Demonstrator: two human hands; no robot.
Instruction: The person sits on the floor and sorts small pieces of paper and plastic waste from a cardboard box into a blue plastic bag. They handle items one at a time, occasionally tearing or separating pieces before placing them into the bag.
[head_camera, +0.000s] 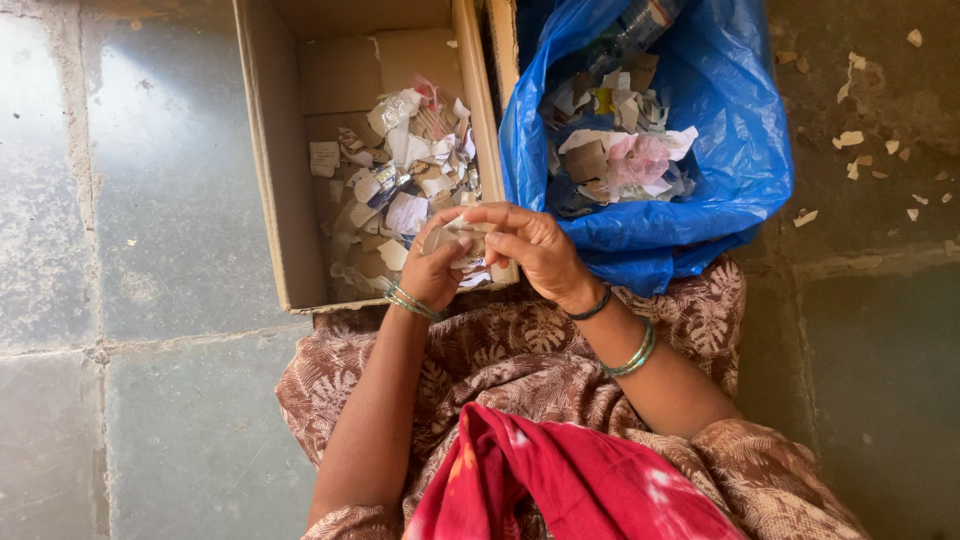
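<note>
Over the box (290, 200) edge, both hands pinched one paper scrap (455, 238): left hand (432, 268) fingers curled under it, right hand (535, 250) fingers closed on top.

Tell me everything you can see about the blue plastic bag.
The blue plastic bag is thin, glossy and crumpled, its mouth wide open and its rim folded outward. It sits on the stone floor, pressed against the right side of the cardboard box. Inside lie torn scraps of white, brown and pink paper and card. Neither hand touches it.
</note>
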